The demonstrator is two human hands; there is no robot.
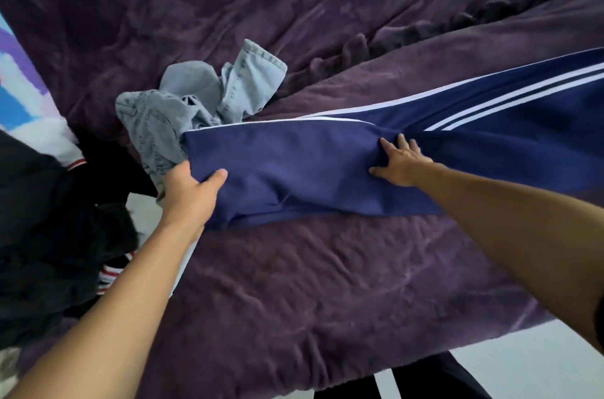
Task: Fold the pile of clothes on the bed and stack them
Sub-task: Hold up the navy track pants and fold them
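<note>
Navy track pants (pixel 294 176) lie spread on the bed (pixel 294 300), left grip (pixel 188 192) clutching one end, right grip (pixel 402 163) pressing flat, unclenched, mid-length; jeans (pixel 183 107) and dark heap (pixel 49 218) beyond that clutched end await folding, no stack yet.

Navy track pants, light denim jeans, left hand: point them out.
navy track pants (pixel 294 169), head view, plain upper panel.
light denim jeans (pixel 157 124), head view, crumpled fabric.
left hand (pixel 188 192), head view, back of hand.

All I've got on my feed is a rumpled purple-covered bed (pixel 294 284). Navy track pants (pixel 294 169) lie stretched across it, with crumpled pale jeans (pixel 196 97) touching their left end. There's a dark heap of clothes (pixel 49 218) at the left edge.
</note>
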